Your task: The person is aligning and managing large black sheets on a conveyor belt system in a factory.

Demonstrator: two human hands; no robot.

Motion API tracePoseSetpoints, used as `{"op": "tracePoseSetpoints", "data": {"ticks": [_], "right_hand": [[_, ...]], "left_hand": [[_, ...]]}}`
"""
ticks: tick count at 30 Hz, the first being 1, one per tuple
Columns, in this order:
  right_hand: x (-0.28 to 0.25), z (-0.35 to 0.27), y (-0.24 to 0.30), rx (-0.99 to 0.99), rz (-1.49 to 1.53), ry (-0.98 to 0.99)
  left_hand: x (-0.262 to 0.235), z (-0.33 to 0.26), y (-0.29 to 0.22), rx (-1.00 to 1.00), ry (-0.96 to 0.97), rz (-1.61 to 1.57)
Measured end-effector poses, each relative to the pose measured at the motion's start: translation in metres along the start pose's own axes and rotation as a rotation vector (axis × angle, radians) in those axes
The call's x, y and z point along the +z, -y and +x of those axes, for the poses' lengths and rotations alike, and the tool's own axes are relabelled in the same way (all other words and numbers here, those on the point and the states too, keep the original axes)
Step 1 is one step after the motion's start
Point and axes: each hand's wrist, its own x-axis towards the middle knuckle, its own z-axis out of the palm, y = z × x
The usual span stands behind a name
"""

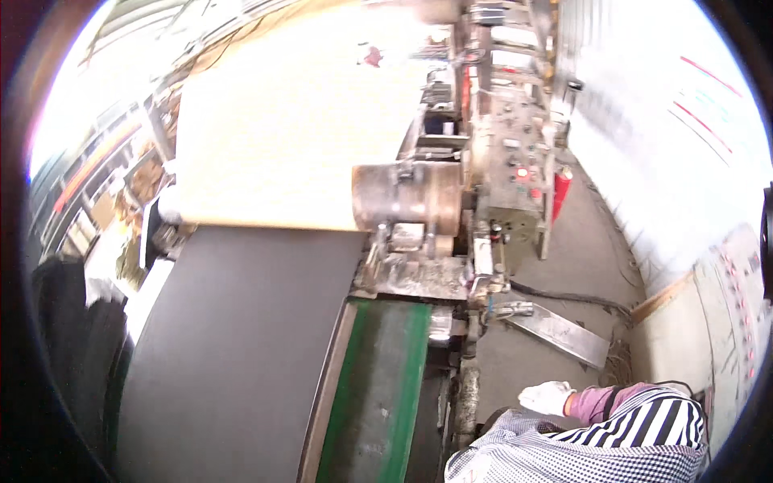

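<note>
My right hand (pixel 547 398), in a white glove, is at the lower right in front of my checked apron (pixel 515 455). Its fingers look loosely extended, and no object shows in them. A mauve cuff and a black-and-white striped sleeve (pixel 636 423) cover that arm. Below the glove's level, to its left, stands the machine's side frame (pixel 469 394); the hand does not touch it. My left hand is out of the picture. A dark sheet or belt (pixel 241 346) runs from a pale, wide sheet (pixel 282 137) toward the lower edge, beside a green-edged strip (pixel 374 394).
A rusty metal drum (pixel 411 197) sits beside the pale sheet. Past it stands a control panel (pixel 515 161) with buttons, near a red cylinder (pixel 562 193). A metal channel (pixel 560 332) and a dark cable (pixel 572 296) lie on the floor. A grey cabinet (pixel 692 346) stands at the right.
</note>
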Motion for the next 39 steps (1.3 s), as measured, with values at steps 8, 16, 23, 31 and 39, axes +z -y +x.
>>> {"op": "tracePoseSetpoints", "data": {"ticks": [8,16,23,31,39], "right_hand": [[0.071,-0.129,-0.042,0.429,0.233,-0.362],[0.115,-0.180,-0.057,0.588,0.245,-0.365],[0.190,-0.299,-0.090,1.169,0.552,-0.014],[0.209,-0.273,-0.105,1.116,0.480,0.050],[0.110,-0.167,-0.078,0.515,0.180,-0.302]], "left_hand": [[-0.095,0.124,-0.190,0.584,0.001,-0.474],[-0.181,0.124,-0.320,0.929,-0.014,-0.534],[-0.209,0.096,-0.369,1.029,-0.002,-0.546],[-0.205,0.095,-0.367,1.009,0.017,-0.559],[-0.122,0.142,-0.247,0.683,0.010,-0.457]]}}
